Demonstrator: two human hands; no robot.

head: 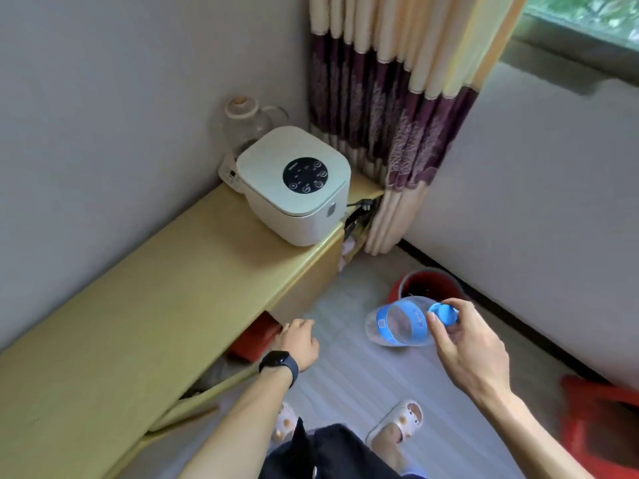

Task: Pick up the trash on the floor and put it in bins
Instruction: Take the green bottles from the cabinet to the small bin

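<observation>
My right hand (466,344) holds a clear plastic bottle (401,323) with a blue label and blue cap, pinched at the cap end. The bottle lies roughly level in the air, just in front of a red bin (403,285) that stands on the tiled floor near the wall. My left hand (297,340), with a black watch on the wrist, hangs over the floor beside the edge of the wooden bench, fingers loosely curled and holding nothing.
A long yellow wooden bench (138,323) runs along the left wall, carrying a white rice cooker (297,184) and a glass kettle (245,122). A red object (256,337) sits under the bench. A curtain (390,115) hangs in the corner. A red stool (601,420) stands at right.
</observation>
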